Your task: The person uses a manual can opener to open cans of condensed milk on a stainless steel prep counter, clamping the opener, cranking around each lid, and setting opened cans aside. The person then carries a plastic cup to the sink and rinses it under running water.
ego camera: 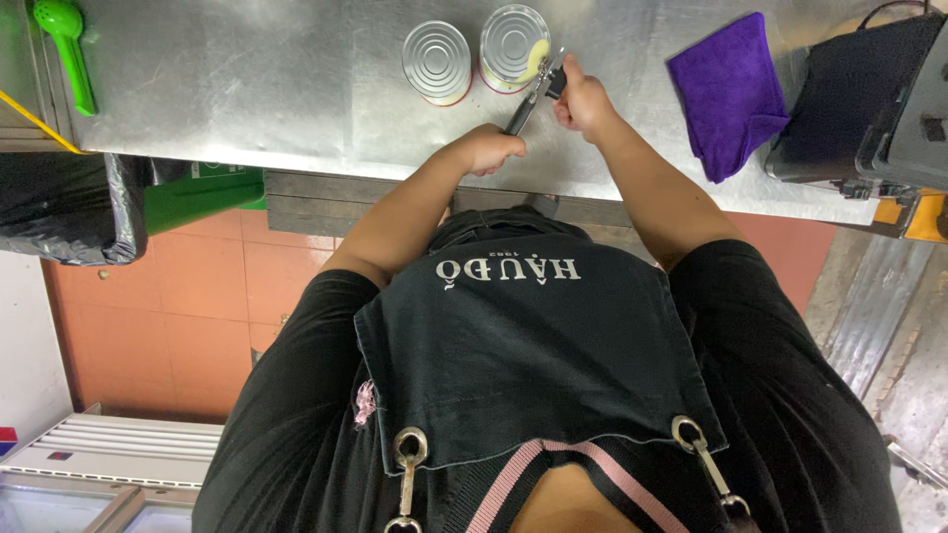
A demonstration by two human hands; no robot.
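Observation:
Two round tin cans stand on a steel counter (pixel 247 89). The left can (pixel 436 61) has its lid whole. The right can (pixel 512 41) shows a pale yellow gap at its rim, where a black-handled can opener (pixel 533 94) is clamped. My left hand (pixel 489 148) is closed around the opener's long handles near the counter's front edge. My right hand (pixel 583 99) pinches the opener's knob right beside the can. My black apron fills the lower part of the view.
A purple cloth (pixel 731 89) lies on the counter to the right, next to a black appliance (pixel 859 99). A green plastic scoop (pixel 64 44) lies at the far left. A black bin bag (pixel 59 202) hangs below the counter, over an orange tiled floor.

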